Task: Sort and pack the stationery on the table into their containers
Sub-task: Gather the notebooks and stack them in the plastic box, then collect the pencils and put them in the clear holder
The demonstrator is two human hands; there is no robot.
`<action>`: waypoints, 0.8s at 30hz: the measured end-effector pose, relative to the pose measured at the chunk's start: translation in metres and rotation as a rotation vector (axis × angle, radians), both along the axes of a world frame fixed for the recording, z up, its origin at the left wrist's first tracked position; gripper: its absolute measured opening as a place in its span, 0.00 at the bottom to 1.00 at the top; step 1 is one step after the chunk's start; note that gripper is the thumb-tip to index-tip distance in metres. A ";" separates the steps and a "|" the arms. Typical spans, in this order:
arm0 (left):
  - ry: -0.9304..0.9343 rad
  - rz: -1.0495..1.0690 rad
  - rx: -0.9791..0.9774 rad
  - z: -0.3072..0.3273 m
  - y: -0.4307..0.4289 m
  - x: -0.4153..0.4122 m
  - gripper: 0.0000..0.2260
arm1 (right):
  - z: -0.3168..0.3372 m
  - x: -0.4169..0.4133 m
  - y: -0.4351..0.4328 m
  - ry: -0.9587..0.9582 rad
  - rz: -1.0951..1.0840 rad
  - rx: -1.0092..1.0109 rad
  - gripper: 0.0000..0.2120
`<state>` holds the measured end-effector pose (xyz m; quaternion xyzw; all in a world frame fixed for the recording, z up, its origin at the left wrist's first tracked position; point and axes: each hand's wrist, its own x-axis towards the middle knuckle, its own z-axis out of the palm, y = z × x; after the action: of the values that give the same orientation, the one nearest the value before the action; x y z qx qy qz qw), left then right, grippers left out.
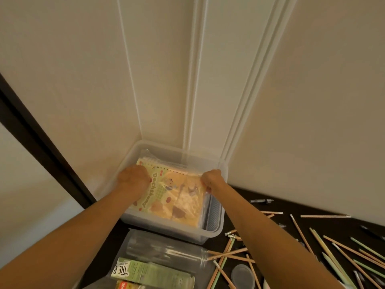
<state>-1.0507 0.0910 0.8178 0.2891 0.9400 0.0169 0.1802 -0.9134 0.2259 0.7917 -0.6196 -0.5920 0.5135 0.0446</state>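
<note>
Step in hand looks like notebook packing. L hand (134, 178) is curled round the left edge of a wrapped notebook (173, 197), and R hand (211, 179) pinches its far right corner. The notebook is inside the clear bin (214, 232) in the wall corner, atop what look like more. Next, prob: let go w/ both hands, then gather the pencils (333, 253) strewn on the table (239, 205) to the right. The jar (166, 253) lying on its side by the bin seems to be their container.
</note>
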 end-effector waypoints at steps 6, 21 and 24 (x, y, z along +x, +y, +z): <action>0.009 -0.050 0.225 0.018 0.022 0.028 0.24 | 0.033 0.026 -0.003 0.028 0.114 0.208 0.30; -0.068 -0.307 0.601 0.081 0.008 0.207 0.12 | 0.075 0.197 -0.038 0.350 -0.252 0.159 0.13; -0.083 -0.346 0.606 0.066 -0.003 0.244 0.10 | 0.065 0.240 -0.054 0.398 -0.326 0.117 0.12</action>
<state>-0.8063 0.0880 0.8842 0.4836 0.8212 0.2761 0.1242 -0.6730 0.1720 0.8564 -0.5899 -0.4925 0.5763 0.2780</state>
